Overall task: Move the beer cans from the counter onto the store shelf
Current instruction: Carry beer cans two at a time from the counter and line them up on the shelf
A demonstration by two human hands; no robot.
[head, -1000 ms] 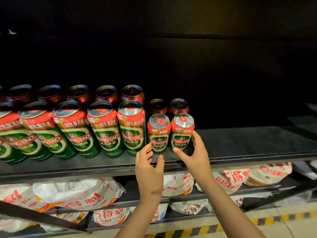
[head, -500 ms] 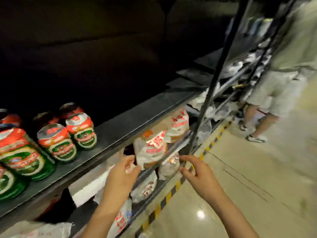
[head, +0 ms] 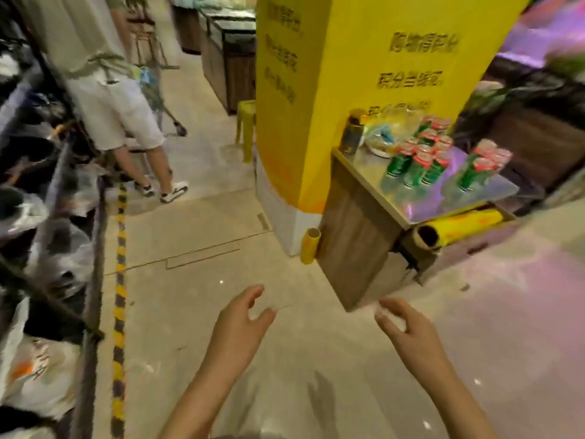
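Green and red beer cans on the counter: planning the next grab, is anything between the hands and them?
Nothing visible: bare floor separates both empty hands from the green and red beer cans.

light: bright, even indoor | glare: purple-pink sheen on counter (head: pixel 456 198) top and floor (head: pixel 522 312) at right | shadows: soft, faint below the forearms | blur: heavy motion smear throughout, beer cans (head: pixel 421 156) and pillar (head: pixel 364 58) lettering barely legible | edges: wide-angle bending, shelf (head: pixel 91 280) probably darkest
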